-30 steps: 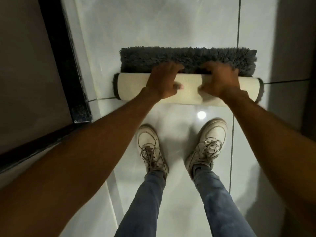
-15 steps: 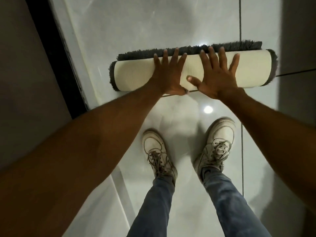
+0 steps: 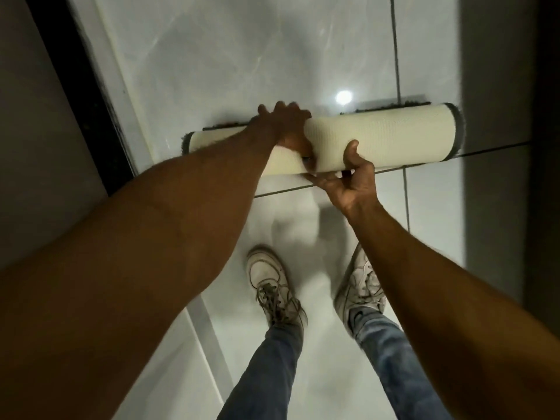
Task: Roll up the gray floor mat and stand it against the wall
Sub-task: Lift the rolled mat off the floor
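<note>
Hands [image 3: 348, 183] grip cream-backed, fully rolled mat [image 3: 394, 137].

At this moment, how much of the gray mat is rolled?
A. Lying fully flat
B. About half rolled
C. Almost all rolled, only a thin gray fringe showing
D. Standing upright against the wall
C: the mat lies as a cream roll on the floor, with both hands on it.
</note>
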Motion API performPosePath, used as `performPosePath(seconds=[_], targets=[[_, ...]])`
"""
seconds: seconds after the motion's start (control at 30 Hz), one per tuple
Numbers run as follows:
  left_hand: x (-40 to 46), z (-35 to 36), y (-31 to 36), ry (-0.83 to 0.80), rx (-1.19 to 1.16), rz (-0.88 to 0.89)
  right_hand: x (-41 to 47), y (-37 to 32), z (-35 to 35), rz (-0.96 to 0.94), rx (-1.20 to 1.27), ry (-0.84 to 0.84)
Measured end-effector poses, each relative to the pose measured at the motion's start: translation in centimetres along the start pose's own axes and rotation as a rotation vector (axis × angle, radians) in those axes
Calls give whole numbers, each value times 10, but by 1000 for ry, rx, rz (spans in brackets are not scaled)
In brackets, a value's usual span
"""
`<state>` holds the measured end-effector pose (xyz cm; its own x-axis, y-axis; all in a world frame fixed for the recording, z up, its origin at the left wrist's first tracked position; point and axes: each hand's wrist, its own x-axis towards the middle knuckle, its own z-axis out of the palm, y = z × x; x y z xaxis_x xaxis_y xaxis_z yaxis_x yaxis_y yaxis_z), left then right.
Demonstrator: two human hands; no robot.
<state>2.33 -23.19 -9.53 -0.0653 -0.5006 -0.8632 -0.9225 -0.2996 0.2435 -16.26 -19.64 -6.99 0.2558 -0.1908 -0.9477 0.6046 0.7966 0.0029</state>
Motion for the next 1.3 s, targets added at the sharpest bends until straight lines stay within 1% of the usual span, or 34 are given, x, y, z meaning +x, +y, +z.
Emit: performPosePath(seconds=[0.07, 0.1, 0.13, 0.2, 0.23, 0.33, 0.4, 0.43, 0.47, 0.5, 0.53, 0.6, 0.63, 0.67, 0.7, 0.77, 0.8, 0.83, 0.87, 0.9, 0.93, 0.97, 1.0, 1.03, 1.07, 1.1, 1.13, 1.17, 1.2, 1.23, 1.27, 1.3], targets=[[-27, -12, -3, -21, -148, 33, -34, -1, 20, 8, -83, -9], [-50, -25, -5, -27, -240, 54, -56, -3, 35, -23, -186, 9], [-69, -21, -5, -28, -325, 69, -75, -3, 37, -49, -278, 7], [-125, -49, -11, 21, -450, 81, -122, -7, 75, -102, -487, -2], [-146, -62, -13, 48, -503, 78, -141, -9, 93, -117, -550, -15], [-212, -127, -24, 180, -613, 123, -199, -19, 179, -212, -687, -45], [-232, -183, -35, 272, -694, 123, -218, -31, 242, -290, -790, -53], [-236, -220, -45, 312, -727, 146, -222, -41, 284, -331, -830, -75], [-243, -232, -46, 327, -766, 156, -230, -42, 300, -344, -876, -77], [-238, -294, -64, 366, -785, 176, -223, -56, 359, -379, -942, -127], [-240, -310, -67, 354, -794, 181, -223, -59, 371, -415, -1016, -135], [-235, -353, -78, 392, -810, 218, -218, -67, 415, -470, -1087, -184], [-226, -390, -96, 467, -846, 200, -204, -76, 463, -507, -1140, -201], [-220, -413, -108, 505, -899, 176, -192, -83, 494, -548, -1230, -243], [-210, -448, -126, 558, -942, 180, -178, -89, 540, -555, -1287, -305], [-197, -507, -158, 570, -1077, 261, -160, -101, 625, -536, -1419, -373], [-186, -527, -171, 622, -1103, 333, -147, -107, 661, -550, -1455, -409], [-178, -551, -182, 636, -1309, 349, -139, -111, 697, -588, -1501, -443], [-170, -568, -194, 664, -1355, 337, -127, -115, 727, -652, -1573, -475], [-171, -593, -206, 651, -1391, 212, -120, -116, 763, -702, -1668, -504], [-167, -618, -220, 684, -1397, 127, -103, -117, 796, -733, -1733, -543], [-155, -633, -233, 688, -1640, 175, -92, -117, 822, -727, -1769, -571], [-144, -641, -248, 596, -1863, 311, -75, -116, 846, -730, -1793, -602], [-134, -666, -261, 611, -1774, 247, -56, -114, 875, -723, -1839, -623], [-112, -681, -275, 813, -1517, 103, -35, -112, 898, -717, -1880, -661], [-87, -693, -303, 946, -1484, 49, -12, -109, 922, -681, -1914, -705], [-73, -703, -321, 959, -1507, 84, 8, -108, 943, -655, -1935, -747], [-63, -714, -327, 974, -1426, 14, 22, -106, 960, -630, -1941, -772], [-54, -721, -340, 1023, -1386, -38, 39, -104, 978, -611, -1941, -798], [-40, -726, -356, 1065, -1446, -64, 54, -99, 996, -593, -1941, -811], [-29, -731, -369, 1035, -1526, -64, 68, -93, 1012, -600, -1934, -827], [-24, -741, -380, 1022, -1532, -118, 75, -87, 1029, -615, -1929, -824]])
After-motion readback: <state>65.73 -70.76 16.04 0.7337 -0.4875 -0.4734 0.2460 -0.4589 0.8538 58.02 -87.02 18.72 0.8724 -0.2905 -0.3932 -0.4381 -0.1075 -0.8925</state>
